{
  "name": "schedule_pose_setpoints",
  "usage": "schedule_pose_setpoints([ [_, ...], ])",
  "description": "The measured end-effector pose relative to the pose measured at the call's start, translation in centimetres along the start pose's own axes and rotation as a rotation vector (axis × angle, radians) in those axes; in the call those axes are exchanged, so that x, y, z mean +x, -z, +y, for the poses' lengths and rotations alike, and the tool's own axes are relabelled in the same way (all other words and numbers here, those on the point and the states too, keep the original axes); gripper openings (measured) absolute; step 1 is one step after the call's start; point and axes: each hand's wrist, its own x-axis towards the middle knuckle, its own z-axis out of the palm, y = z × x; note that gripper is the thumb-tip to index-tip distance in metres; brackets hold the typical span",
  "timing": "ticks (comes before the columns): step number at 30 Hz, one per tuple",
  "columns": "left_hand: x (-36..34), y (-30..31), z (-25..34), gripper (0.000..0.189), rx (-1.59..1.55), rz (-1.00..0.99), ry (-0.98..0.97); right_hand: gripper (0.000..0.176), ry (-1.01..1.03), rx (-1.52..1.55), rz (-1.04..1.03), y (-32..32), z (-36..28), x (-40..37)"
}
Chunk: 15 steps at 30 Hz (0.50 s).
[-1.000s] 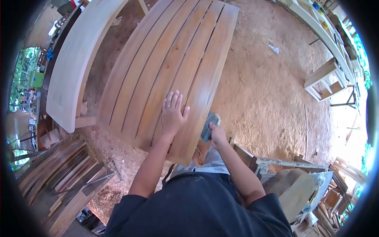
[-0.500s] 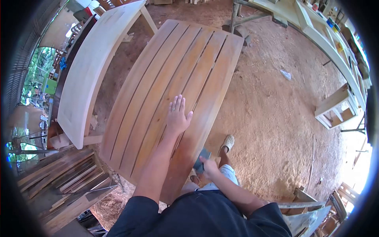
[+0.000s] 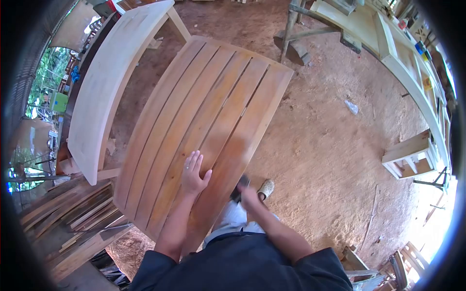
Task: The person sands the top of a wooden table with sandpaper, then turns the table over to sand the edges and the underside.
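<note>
A slatted wooden tabletop with reddish-brown boards and dark gaps stretches out in front of me. My left hand lies flat on its near part, fingers stretched out and thumb apart, with a ring on one finger. At the table's right edge, my right hand grips a dark sheet of sandpaper, held against the edge. That hand is slightly blurred, and part of the sheet is hidden behind the fingers.
A pale, unfinished wooden tabletop stands to the left. Wood strips are stacked at lower left. A small wooden frame and a long workbench are on the right. A plastic scrap lies on the dirt floor.
My left hand has slid back toward me along the boards. The right hand with the sandpaper has shifted slightly up and left along the edge. The view has tilted a little.
</note>
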Motion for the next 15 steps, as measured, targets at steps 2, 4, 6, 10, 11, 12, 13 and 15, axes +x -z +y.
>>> schedule_pose_setpoints([
  [2,-0.1,0.3,0.2,0.067,0.013,-0.011,0.009,0.019,0.074,-0.212,0.2,-2.2,-12.7,0.6],
  [4,-0.2,0.2,0.2,0.067,0.004,-0.017,0.015,0.018,0.244,0.2,0.108,-2.9,-21.0,6.5],
  [6,-0.1,0.4,0.2,0.068,0.0,-0.03,0.039,0.017,0.333,0.165,0.092,-4.2,-29.2,7.9],
  [10,-0.1,1.3,0.9,0.069,-0.021,-0.061,0.105,0.02,0.451,0.165,0.097,-3.8,-39.5,15.5],
  [11,0.4,1.2,0.8,0.069,-0.028,-0.058,0.118,0.021,0.511,0.164,0.109,-4.0,-42.0,16.8],
  [12,0.8,1.2,0.8,0.069,-0.025,-0.059,0.123,0.021,0.562,0.155,0.122,-3.8,-44.3,18.1],
  [13,0.7,1.4,1.0,0.068,-0.022,-0.072,0.139,0.022,0.568,0.086,0.188,-3.5,-46.7,19.5],
  [15,0.6,1.6,0.8,0.068,-0.021,-0.079,0.156,0.025,0.711,-0.364,0.355,-2.2,-51.4,21.8],
])
